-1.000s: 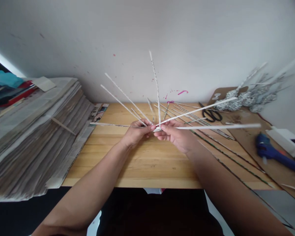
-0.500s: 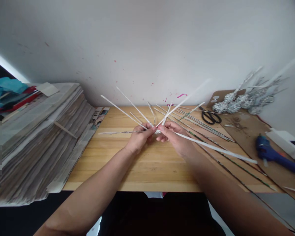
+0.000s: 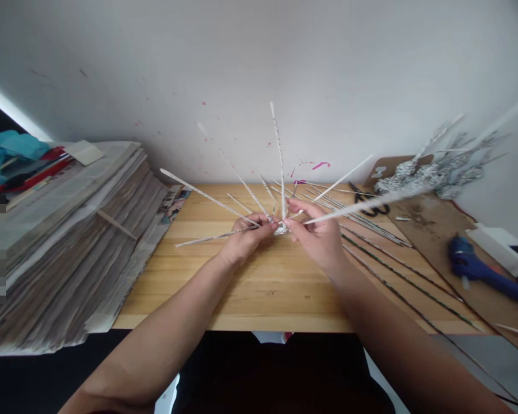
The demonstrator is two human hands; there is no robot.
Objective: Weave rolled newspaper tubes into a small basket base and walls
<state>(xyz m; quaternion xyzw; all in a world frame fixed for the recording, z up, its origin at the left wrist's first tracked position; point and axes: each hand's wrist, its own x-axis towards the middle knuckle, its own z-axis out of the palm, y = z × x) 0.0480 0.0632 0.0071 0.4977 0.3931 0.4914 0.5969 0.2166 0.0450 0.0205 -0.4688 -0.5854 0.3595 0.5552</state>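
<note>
Fingers [image 3: 266, 231] on 1 spoked piece [image 3: 281, 230] | hands [image 3: 247, 237] [image 3: 322, 241]: 2 | glue gun [image 3: 486, 273]: 1

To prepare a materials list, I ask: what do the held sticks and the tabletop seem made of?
The held sticks: probably rolled paper, matte; they are thin, whitish, with dark print-like flecks.
The tabletop: wood or wood-look laminate, smooth, slightly satiny; pale bands and grain lines show.

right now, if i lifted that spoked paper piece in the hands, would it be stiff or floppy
The spoked paper piece is probably fairly stiff: its upright spoke stands straight without support. It is likely light, since the spokes are thin. They may snag the loose paper sticks on the table, because they fan out widely.
</note>
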